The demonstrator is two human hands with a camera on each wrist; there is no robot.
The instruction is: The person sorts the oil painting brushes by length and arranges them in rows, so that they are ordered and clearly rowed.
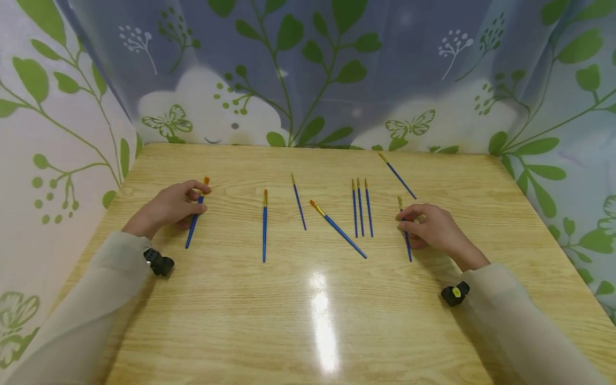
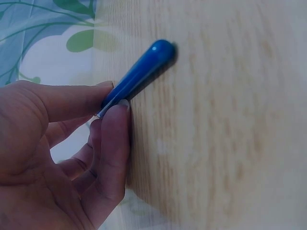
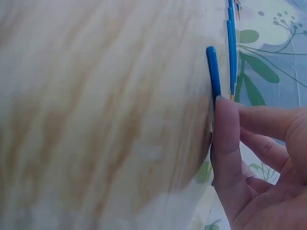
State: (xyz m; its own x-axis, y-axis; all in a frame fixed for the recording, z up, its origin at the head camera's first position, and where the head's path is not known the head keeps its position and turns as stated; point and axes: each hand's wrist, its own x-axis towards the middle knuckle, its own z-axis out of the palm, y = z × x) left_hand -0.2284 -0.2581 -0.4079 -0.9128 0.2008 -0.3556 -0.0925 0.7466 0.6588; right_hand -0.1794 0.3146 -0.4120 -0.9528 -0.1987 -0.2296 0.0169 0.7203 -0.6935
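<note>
The left brush is near the surface's left side, pinched by the left hand; the right brush, right of three parallel brushes, is pinched by the right hand. Grip lightly; guide each clear of its neighbours.

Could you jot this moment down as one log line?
left hand: pinches a brush | right hand: pinches another brush | between them: three thin brushes side by side, more brushes scattered | surface: table
</note>
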